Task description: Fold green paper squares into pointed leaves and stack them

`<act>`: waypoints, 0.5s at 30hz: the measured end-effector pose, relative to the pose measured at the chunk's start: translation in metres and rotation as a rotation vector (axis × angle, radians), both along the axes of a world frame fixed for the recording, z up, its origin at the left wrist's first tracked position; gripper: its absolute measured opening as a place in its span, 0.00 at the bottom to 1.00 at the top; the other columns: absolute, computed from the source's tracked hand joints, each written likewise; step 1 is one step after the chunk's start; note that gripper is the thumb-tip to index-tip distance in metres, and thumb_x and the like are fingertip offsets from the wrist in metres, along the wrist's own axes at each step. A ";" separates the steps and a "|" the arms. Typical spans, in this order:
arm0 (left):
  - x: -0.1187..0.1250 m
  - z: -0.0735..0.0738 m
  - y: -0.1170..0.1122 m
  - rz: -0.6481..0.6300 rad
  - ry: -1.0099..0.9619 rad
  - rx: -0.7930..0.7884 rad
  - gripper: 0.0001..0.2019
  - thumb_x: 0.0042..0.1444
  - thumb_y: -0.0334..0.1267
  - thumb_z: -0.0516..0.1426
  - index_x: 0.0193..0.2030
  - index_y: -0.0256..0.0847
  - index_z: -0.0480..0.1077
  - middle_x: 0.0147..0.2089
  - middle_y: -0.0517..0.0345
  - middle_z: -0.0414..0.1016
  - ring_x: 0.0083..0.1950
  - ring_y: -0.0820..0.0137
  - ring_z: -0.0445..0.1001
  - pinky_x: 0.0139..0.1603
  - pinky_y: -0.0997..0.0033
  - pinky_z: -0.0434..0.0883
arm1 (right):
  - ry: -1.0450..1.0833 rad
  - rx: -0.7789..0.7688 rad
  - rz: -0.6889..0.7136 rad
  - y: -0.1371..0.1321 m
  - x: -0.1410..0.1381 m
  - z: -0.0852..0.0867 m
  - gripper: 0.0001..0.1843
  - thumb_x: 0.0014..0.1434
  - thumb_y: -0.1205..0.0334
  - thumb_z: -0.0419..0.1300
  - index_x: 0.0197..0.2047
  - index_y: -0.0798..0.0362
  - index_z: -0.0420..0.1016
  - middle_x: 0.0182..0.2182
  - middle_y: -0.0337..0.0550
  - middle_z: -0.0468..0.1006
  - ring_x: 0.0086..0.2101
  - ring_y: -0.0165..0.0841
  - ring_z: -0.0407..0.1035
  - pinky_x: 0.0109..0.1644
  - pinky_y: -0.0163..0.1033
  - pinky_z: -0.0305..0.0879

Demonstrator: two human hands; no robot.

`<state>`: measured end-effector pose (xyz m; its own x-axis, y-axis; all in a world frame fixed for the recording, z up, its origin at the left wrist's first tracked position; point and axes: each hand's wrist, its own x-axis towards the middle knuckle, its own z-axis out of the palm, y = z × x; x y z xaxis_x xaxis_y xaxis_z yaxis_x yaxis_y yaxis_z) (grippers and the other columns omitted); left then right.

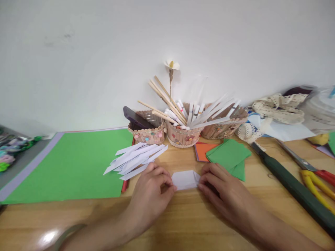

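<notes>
Between my two hands is a small piece of white paper (184,180), folded, with slanted corners at its upper side. My left hand (154,188) pinches its left end between thumb and fingers. At the right end, my right hand (220,184) grips the paper the same way. Beyond my left hand lies a loose pile of folded white paper strips (140,157), partly on a large green sheet (78,167). A stack of small green paper pieces (229,155) rests just past my right hand, overlapping orange paper (205,152).
Along the wall stand decorated wooden baskets (183,136) with sticks, markers and a flower (171,65). On the right lie a long dark green tool (290,177), scissors (311,170) and lace ribbon (280,108). Colourful bits (13,150) sit at far left.
</notes>
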<state>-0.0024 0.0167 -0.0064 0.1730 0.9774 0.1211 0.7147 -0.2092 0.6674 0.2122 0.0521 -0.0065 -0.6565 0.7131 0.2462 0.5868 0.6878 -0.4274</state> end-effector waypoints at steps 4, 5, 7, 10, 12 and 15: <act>0.002 -0.002 0.000 0.001 0.037 0.059 0.08 0.51 0.28 0.57 0.23 0.40 0.68 0.29 0.59 0.71 0.37 0.64 0.65 0.38 0.61 0.66 | -0.038 -0.006 -0.037 0.000 -0.003 0.000 0.09 0.61 0.68 0.48 0.32 0.53 0.67 0.33 0.45 0.68 0.34 0.35 0.66 0.34 0.41 0.66; 0.003 -0.003 0.000 0.005 0.053 0.067 0.08 0.50 0.28 0.57 0.23 0.40 0.68 0.29 0.59 0.71 0.37 0.64 0.64 0.37 0.61 0.66 | -0.045 0.001 -0.048 0.000 -0.004 -0.001 0.09 0.61 0.68 0.48 0.31 0.53 0.67 0.33 0.45 0.68 0.33 0.35 0.66 0.34 0.41 0.66; 0.004 -0.005 0.000 0.020 0.090 0.085 0.07 0.49 0.27 0.57 0.23 0.40 0.68 0.31 0.57 0.69 0.38 0.63 0.63 0.38 0.60 0.66 | -0.061 0.015 -0.081 0.000 -0.006 -0.003 0.09 0.60 0.68 0.49 0.30 0.52 0.66 0.32 0.45 0.68 0.33 0.35 0.66 0.33 0.41 0.66; 0.005 -0.007 0.001 0.029 0.139 0.094 0.07 0.48 0.26 0.57 0.23 0.40 0.69 0.34 0.55 0.67 0.40 0.61 0.62 0.39 0.57 0.66 | -0.086 0.009 -0.122 0.000 -0.009 -0.004 0.08 0.59 0.67 0.49 0.29 0.52 0.66 0.31 0.45 0.68 0.32 0.36 0.66 0.33 0.41 0.65; 0.006 -0.007 0.000 0.014 0.160 0.083 0.06 0.49 0.27 0.57 0.25 0.40 0.68 0.35 0.54 0.66 0.41 0.61 0.61 0.40 0.56 0.66 | -0.097 0.011 -0.138 -0.001 -0.010 -0.003 0.08 0.58 0.67 0.50 0.28 0.52 0.65 0.30 0.44 0.68 0.32 0.36 0.66 0.33 0.42 0.65; 0.003 -0.008 -0.002 -0.016 0.175 0.056 0.06 0.53 0.28 0.56 0.27 0.39 0.67 0.35 0.54 0.66 0.41 0.61 0.61 0.41 0.55 0.65 | -0.113 0.042 -0.131 -0.002 -0.008 -0.002 0.08 0.59 0.65 0.50 0.29 0.52 0.65 0.30 0.45 0.69 0.32 0.36 0.66 0.32 0.42 0.65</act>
<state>0.0009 0.0151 -0.0140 0.2117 0.9670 0.1417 0.8150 -0.2547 0.5205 0.2037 0.0502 -0.0089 -0.5840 0.7849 0.2074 0.7152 0.6183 -0.3259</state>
